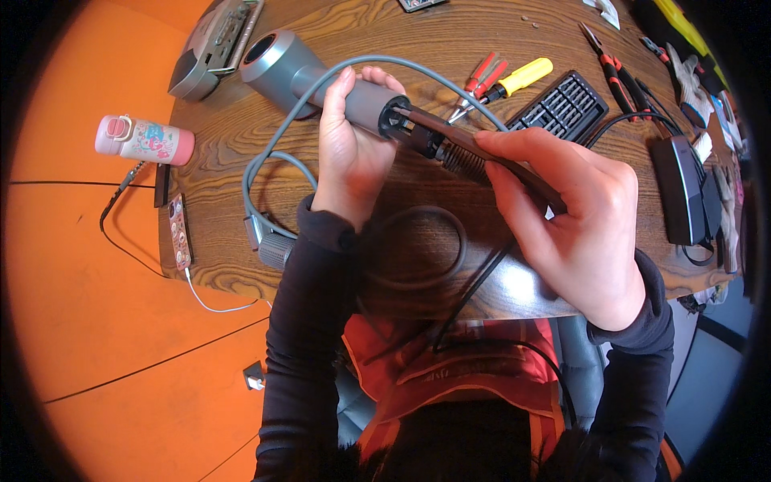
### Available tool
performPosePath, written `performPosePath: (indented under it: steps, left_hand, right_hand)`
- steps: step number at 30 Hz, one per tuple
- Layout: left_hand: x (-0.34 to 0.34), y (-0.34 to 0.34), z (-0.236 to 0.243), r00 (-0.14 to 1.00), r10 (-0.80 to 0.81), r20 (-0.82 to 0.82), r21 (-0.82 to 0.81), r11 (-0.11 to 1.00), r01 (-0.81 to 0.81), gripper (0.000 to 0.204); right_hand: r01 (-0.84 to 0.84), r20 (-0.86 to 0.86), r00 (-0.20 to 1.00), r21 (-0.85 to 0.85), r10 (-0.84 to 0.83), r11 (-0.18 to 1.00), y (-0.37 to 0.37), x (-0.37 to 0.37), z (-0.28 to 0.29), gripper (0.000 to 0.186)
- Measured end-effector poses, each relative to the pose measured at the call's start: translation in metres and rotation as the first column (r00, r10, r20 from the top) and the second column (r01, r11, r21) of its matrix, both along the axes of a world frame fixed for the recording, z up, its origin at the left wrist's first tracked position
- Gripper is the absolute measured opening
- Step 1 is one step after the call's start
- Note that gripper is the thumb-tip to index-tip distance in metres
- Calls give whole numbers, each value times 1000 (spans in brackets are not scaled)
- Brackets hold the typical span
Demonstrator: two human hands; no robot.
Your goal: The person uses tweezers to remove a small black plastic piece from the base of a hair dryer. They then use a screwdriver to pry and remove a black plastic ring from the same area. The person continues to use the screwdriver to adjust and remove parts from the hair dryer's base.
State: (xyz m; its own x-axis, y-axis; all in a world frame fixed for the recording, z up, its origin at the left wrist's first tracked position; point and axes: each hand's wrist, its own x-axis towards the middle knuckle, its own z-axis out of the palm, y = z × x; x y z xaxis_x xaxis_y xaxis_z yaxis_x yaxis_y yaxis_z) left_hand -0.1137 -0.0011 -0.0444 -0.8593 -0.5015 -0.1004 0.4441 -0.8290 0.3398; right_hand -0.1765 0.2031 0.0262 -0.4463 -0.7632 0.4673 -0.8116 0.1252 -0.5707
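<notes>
A grey hair dryer [302, 74] lies across the upper left of the table, its round head turned up and left. My left hand [351, 157] wraps round its handle, with the thumb along the near side. At the handle's open end a black inner part [419, 138] sticks out toward the right. My right hand [582, 221] pinches brown tweezers [442, 124] between thumb and fingers. Their tips reach the opening of the handle; whether they grip anything inside cannot be made out. The grey cord [353, 60] loops over the handle.
A bit set case [560, 108], a yellow screwdriver [526, 75] and a red screwdriver [486, 74] lie beyond my right hand. Pliers [617, 80] and a black box [679, 189] are farther right. A pink-white bottle [152, 141] and a power strip [179, 231] sit at the left edge.
</notes>
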Motion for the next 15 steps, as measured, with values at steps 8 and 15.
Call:
performPosePath:
  steps: [8,15]
  left_hand:
    - [-2,-2,-2,999,16,32,6,1000,-16,19]
    - [-1,-1,-1,1000,18,18,8,1000,-18,16]
  right_hand:
    - [29,-44,999,-79,-32,996,1,-4,4,15]
    - [30,93,996,-183,-13,983,-5,-17,-11,14]
